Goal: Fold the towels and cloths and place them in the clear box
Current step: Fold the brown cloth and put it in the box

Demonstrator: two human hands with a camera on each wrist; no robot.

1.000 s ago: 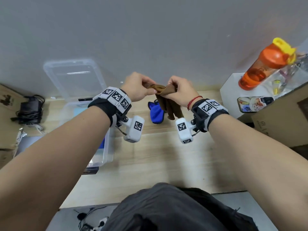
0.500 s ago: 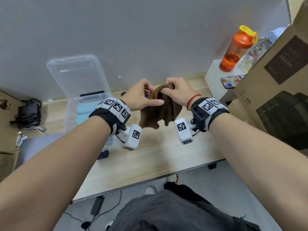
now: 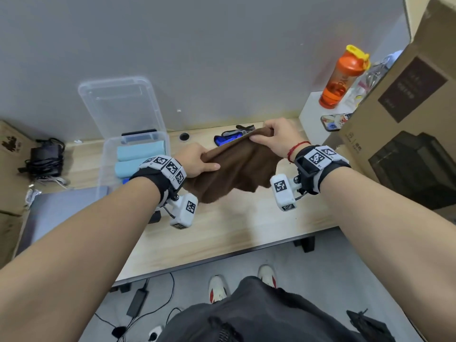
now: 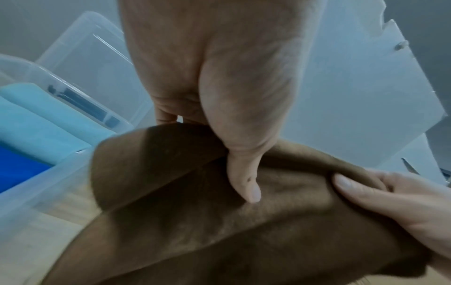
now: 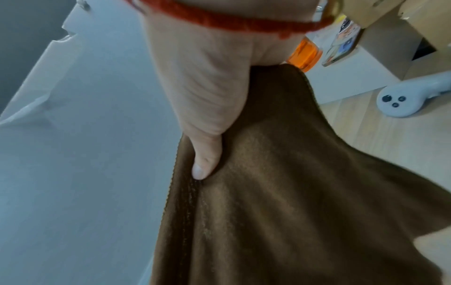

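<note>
We hold a soft, fleecy brown cloth (image 3: 237, 166) stretched in the air above the pale wood-grain table (image 3: 222, 233), its lower edge sagging in loose folds. Our left hand (image 3: 197, 160) pinches the cloth's left end, thumb pressed flat on the nap with the fingers tucked behind; our right hand (image 3: 278, 138) pinches the far right corner along the stitched hem, thumb on top. A red string bracelet (image 3: 297, 147) circles the right wrist. To the left stands the clear box (image 3: 108, 154), a rounded translucent plastic tub whose lid (image 3: 121, 104) leans upright against the grey wall; inside lie folded light blue towels (image 3: 140, 156) and a deeper blue cloth (image 4: 19, 169) nearer us. Beyond the brown cloth, at the table's far edge, a crumpled bright blue cloth (image 3: 228, 138) lies on the wood. At far right, an orange shaker bottle (image 3: 344, 77) with a yellow cap stands on a white block, beside a large cardboard carton (image 3: 404, 112)
</note>
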